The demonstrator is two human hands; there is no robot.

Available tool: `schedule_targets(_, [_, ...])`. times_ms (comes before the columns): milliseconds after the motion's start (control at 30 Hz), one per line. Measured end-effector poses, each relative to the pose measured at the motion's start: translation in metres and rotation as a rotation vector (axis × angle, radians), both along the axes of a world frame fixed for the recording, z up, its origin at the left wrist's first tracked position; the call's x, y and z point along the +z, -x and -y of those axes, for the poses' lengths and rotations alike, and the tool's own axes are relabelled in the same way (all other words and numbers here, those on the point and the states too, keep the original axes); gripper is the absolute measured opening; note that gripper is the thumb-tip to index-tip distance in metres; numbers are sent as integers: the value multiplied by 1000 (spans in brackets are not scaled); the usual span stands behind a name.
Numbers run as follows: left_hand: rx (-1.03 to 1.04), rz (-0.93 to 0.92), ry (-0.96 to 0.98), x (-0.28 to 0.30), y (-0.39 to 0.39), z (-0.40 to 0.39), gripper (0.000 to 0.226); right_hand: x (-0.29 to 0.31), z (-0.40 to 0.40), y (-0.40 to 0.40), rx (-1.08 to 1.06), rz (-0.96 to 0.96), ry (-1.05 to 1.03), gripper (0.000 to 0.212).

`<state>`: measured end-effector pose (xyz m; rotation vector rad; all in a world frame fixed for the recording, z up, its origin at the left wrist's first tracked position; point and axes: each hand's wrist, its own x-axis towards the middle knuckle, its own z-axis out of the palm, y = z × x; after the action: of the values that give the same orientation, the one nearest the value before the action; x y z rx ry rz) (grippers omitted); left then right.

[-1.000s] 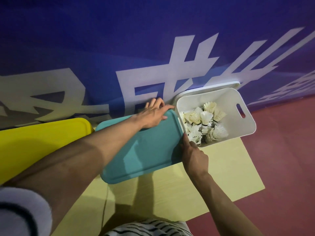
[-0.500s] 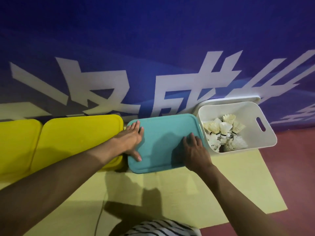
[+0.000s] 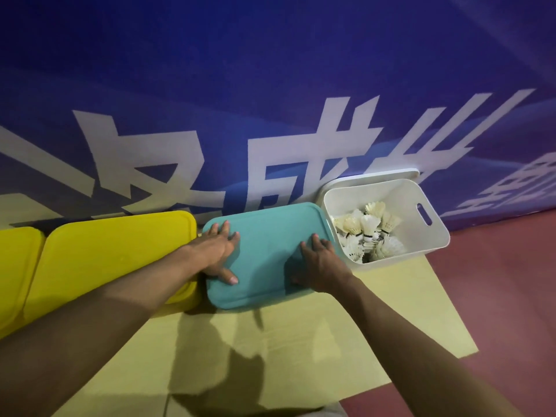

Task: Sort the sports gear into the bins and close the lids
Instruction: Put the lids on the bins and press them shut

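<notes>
Both hands point(image 3: 320, 263) now flat on teal lid point(image 3: 264, 251)

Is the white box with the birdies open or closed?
Open. The white box has no lid on top, so the shuttlecocks inside show. Its white lid leans behind it.

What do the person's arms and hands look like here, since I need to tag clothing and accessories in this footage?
Both forearms are bare up to the edge of the picture: no sleeve, glove, watch, ring or bracelet shows on the left hand or the right hand. The fingernails look short and unpainted. At the bottom edge only a small grey patch of clothing shows.
</notes>
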<state>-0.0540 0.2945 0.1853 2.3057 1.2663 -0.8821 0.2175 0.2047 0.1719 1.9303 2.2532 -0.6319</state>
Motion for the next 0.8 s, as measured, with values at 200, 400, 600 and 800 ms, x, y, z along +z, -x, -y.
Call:
schedule_targets(200, [75, 114, -84, 26, -61, -2, 114, 38, -47, -100, -46, -101, -537, 30])
schedule_targets(400, [199, 201, -150, 35, -129, 0, 125, 45, -131, -216, -31, 153, -444, 55])
schedule_targets(600, [200, 182, -211, 26, -161, 13, 121, 20, -155, -241, 17, 219, -395, 35])
schedule_targets(800, [164, 171, -191, 38, -172, 17, 121, 25, -159, -228, -10, 357, -359, 29])
